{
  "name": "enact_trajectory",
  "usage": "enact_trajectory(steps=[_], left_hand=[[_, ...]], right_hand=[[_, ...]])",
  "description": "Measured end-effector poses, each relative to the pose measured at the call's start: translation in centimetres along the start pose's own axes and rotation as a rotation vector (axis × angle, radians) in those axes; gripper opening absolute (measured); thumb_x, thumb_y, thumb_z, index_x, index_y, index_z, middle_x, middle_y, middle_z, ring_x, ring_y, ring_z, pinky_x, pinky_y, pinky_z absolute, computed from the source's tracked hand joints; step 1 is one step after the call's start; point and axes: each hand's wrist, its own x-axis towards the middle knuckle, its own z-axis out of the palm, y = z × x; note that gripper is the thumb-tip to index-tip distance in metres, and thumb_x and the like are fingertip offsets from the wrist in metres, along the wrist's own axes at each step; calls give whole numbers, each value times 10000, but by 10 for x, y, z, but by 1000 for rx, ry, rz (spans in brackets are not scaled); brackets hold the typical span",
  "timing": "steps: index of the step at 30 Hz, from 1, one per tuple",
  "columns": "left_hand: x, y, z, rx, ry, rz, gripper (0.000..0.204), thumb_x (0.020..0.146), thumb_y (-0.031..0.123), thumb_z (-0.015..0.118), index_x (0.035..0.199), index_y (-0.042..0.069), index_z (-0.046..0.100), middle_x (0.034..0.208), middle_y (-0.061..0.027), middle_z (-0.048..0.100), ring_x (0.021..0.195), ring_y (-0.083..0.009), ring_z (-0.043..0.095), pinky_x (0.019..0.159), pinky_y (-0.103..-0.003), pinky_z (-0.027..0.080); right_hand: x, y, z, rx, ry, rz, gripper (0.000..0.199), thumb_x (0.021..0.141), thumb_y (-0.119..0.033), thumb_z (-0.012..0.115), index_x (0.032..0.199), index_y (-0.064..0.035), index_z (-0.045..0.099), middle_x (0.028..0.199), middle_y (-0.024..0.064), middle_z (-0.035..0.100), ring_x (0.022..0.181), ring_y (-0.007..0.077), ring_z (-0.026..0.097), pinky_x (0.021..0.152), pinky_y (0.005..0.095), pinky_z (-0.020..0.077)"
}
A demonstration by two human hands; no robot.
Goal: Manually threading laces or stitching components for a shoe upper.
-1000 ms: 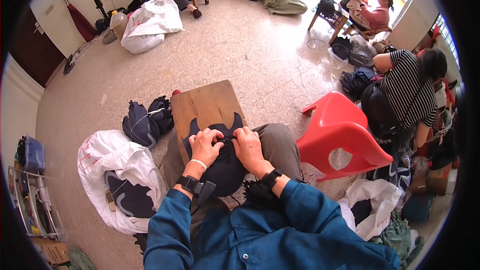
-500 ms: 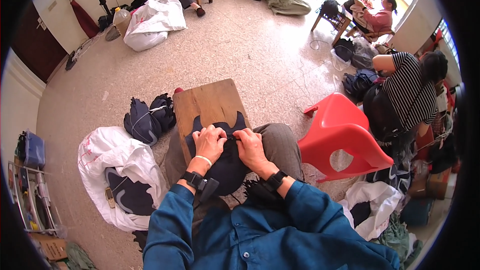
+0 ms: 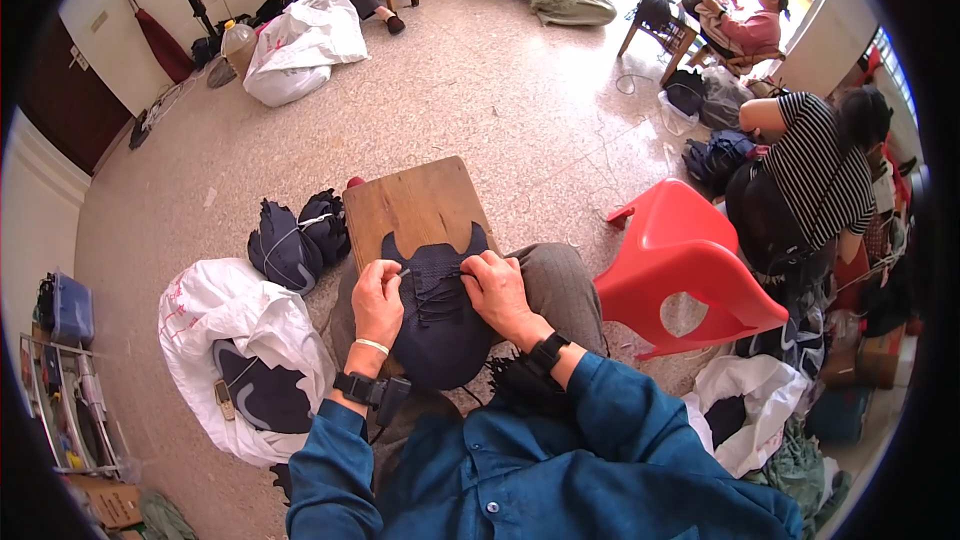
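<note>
A dark navy shoe upper [image 3: 440, 330] lies across my lap, its two-pointed end resting on a wooden stool [image 3: 418, 202]. Dark lace [image 3: 432, 298] crosses its middle in several rows. My left hand [image 3: 378, 302] is closed in a pinch at the upper's left edge, with a short dark lace end sticking out between thumb and finger. On the opposite edge, my right hand [image 3: 495, 290] pinches the lace near the top row, fingertips against the upper. The exact grip of the right fingertips is partly hidden.
Left of me are bundled dark uppers [image 3: 290, 245] and a white sack [image 3: 195, 315] with more uppers and a phone [image 3: 223, 398]. A red plastic chair [image 3: 690, 250] stands at my right, near a seated person in stripes [image 3: 810, 175]. Another white sack [image 3: 745, 390] lies lower right.
My left hand has moved left and slightly down, away from the middle of the upper, uncovering the crossed lace. My right hand has shifted slightly left.
</note>
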Motion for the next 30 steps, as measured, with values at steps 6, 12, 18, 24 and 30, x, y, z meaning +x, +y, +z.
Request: enact_trajectory(steps=[6,12,18,24,30], left_hand=[[-17,-5,0,144,-53,167,126,875,16,648,973,81,693,898,-74,643,915,-285,652,813,-409,450],[-13,9,-6,-120,-17,9,58,906,-7,633,936,37,655,877,-103,678,825,-268,683,738,-355,518],[-22,1,-8,-280,-1,-107,22,954,25,623,952,13,640,822,-66,674,741,-139,645,720,-285,525],[-25,1,-3,-276,-50,-79,67,971,26,593,1010,10,644,840,-80,689,741,-150,663,717,-293,542],[-18,5,-15,-184,-89,-157,133,1010,49,501,1021,11,628,822,-109,686,721,-207,678,688,-328,550]], right_hand=[[1,-1,1,-55,33,-24,78,876,-122,694,932,-104,642,907,76,618,912,292,633,837,421,428],[3,-8,-1,-105,-23,11,93,874,-128,693,953,-104,651,919,86,619,933,290,633,849,422,428],[1,-1,-2,85,1,-74,107,871,-86,694,975,-107,693,975,72,646,980,281,638,905,408,431],[2,1,-1,27,-46,-61,99,866,-62,688,960,-92,694,979,72,651,982,286,637,910,405,443],[0,2,-2,38,-20,-105,49,881,-93,692,928,-103,701,936,84,635,943,302,635,900,443,438]])
